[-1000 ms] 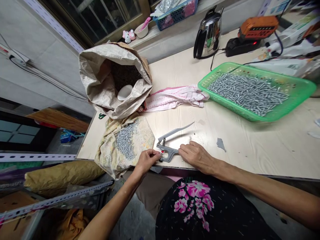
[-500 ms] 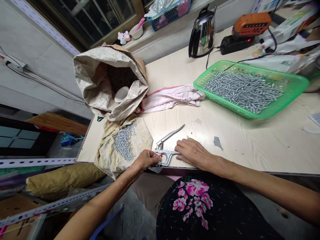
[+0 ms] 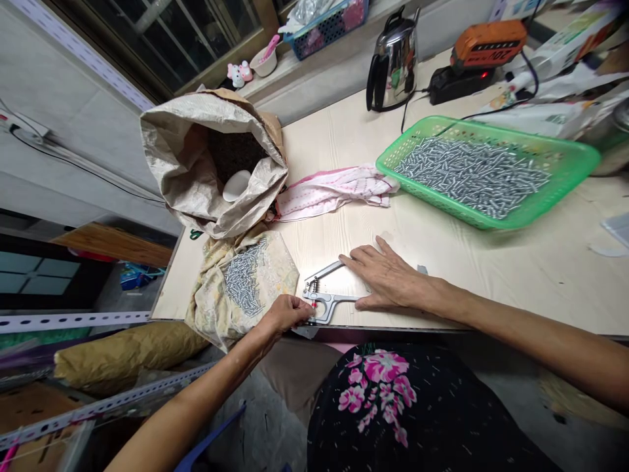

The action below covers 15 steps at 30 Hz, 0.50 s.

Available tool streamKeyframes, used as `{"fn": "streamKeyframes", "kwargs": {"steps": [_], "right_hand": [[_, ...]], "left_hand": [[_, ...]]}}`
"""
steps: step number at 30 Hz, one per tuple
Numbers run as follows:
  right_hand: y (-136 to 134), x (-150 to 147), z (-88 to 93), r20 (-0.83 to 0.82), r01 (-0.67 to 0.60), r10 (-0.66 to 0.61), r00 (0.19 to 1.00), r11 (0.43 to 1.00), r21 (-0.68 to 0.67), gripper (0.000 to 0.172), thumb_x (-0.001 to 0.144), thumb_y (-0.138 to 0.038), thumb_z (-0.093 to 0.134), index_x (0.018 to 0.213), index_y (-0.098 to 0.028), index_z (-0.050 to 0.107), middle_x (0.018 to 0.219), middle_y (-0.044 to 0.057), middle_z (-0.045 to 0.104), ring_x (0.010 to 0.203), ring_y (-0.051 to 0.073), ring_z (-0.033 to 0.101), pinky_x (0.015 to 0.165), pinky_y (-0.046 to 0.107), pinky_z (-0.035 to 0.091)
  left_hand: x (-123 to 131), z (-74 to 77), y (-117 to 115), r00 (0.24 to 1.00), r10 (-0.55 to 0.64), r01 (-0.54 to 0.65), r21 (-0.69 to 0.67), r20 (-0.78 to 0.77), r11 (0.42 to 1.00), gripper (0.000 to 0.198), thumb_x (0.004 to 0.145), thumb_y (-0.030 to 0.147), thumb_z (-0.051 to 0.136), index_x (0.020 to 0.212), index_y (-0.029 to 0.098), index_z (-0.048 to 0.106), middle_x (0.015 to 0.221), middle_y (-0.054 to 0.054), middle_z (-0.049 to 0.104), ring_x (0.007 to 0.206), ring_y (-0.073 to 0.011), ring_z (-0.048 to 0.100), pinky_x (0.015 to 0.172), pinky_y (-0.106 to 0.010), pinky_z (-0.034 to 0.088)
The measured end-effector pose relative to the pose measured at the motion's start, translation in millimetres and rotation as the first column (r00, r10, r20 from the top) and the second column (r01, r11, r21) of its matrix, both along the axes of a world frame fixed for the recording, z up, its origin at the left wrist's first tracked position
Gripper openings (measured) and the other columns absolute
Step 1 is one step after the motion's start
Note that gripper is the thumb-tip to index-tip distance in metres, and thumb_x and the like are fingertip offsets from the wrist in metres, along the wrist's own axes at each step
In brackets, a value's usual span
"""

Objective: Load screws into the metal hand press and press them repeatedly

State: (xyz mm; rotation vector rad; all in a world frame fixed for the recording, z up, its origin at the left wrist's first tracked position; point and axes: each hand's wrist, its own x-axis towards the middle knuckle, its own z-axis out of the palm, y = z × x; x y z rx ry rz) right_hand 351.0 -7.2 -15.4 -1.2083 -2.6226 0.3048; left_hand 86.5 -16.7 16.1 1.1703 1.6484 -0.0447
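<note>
Silver hand-press pliers (image 3: 328, 307) with a spring and a red part at the head lie at the table's front edge, handles spread apart. My right hand (image 3: 388, 275) spans both handle ends, fingers at the upper handle and thumb at the lower one. At the head, my left hand (image 3: 289, 313) is closed in a pinch; whatever is between its fingertips is hidden. To its left, a pile of small metal pins (image 3: 243, 282) rests on a crumpled patterned cloth (image 3: 282, 262).
A green basket (image 3: 491, 223) full of similar metal pins stands at the right. Behind are a big open sack (image 3: 167, 131) with a white bowl (image 3: 236, 186) in it, a pink-white towel (image 3: 334, 193), a kettle (image 3: 393, 65) and an orange battery (image 3: 486, 44) on a charger.
My right hand has moved up from the lower handle, spreading so that its fingers meet the upper handle. The upper handle looks slightly lower. My left hand stays pinched at the pliers' head.
</note>
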Motion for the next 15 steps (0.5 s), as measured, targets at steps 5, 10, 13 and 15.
{"fn": "streamKeyframes", "kwargs": {"steps": [5,10,13,15], "right_hand": [[-6,-1,10.3,0.014,-0.003,0.003,1.0,1.0,0.002,0.078,0.073,-0.05,0.073,0.134,-0.012,0.042,0.112,0.015,0.059,0.102,0.03,0.052,0.101,0.056,0.03],[-14,-4,11.7,-0.045,0.003,-0.003,0.999,1.0,0.009,0.069,0.078,-0.042,0.072,0.133,-0.012,0.042,0.107,0.012,0.059,0.097,0.027,0.051,0.088,0.043,0.038],[-16,-6,9.4,-0.083,0.025,-0.024,0.996,1.0,0.009,0.072,0.079,-0.041,0.071,0.137,-0.014,0.037,0.105,0.012,0.06,0.096,0.027,0.051,0.083,0.04,0.04],[-17,-4,8.0,-0.106,0.024,-0.025,0.994,1.0,-0.006,0.079,0.077,-0.042,0.073,0.14,-0.015,0.033,0.106,0.012,0.059,0.096,0.027,0.052,0.082,0.041,0.041]], "left_hand": [[-1,3.9,-5,0.991,-0.099,0.103,0.032,-0.095,0.994,0.031,0.071,0.042,0.067,0.06,0.015,0.06,0.049,0.003,0.05,0.045,-0.0096,0.043,0.048,-0.024,0.034],[14,8.3,-22,0.865,-0.311,0.492,0.541,-0.394,0.682,0.019,0.084,0.035,0.063,0.084,0.016,0.067,0.088,-0.008,0.064,0.085,-0.0221,0.06,0.076,-0.034,0.048],[35,1.8,-16,0.762,-0.484,0.63,0.666,-0.43,0.4,0.04,0.083,0.034,0.067,0.119,0.018,0.058,0.124,-0.014,0.058,0.118,-0.0296,0.05,0.096,-0.044,0.045],[47,-3.9,-3,0.681,-0.597,0.676,0.676,-0.423,0.292,0.06,0.083,0.033,0.069,0.135,0.017,0.044,0.14,-0.016,0.047,0.132,-0.0313,0.039,0.105,-0.049,0.039]]}}
